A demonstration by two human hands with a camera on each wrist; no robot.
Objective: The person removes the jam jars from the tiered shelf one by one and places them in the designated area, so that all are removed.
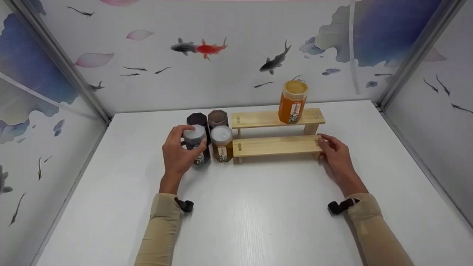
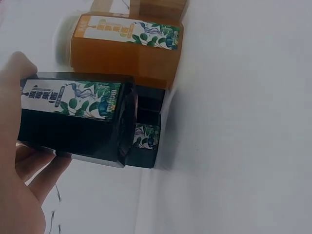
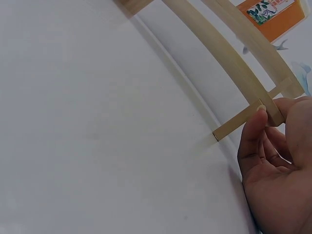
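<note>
My left hand (image 1: 178, 150) grips a dark eight-sided jar (image 2: 73, 102) with a pale lid, thumb on one side and fingers on the other. In the left wrist view its base shows in front of another dark jar (image 2: 148, 139). Beside it stands an amber honey jar (image 1: 223, 150) with a white lid, close to the two-step wooden rack (image 1: 277, 146). My right hand (image 1: 337, 153) pinches the right end of the rack's lower step between thumb and fingers. Part of the gripped jar is covered by my left hand in the head view.
On the rack's upper step, toward the right, stands an orange honey jar (image 1: 293, 103). Behind the front jars are a dark jar (image 1: 196, 119) and a brownish-topped jar (image 1: 218, 117). The white table (image 1: 251, 214) meets patterned wall panels at the back and sides.
</note>
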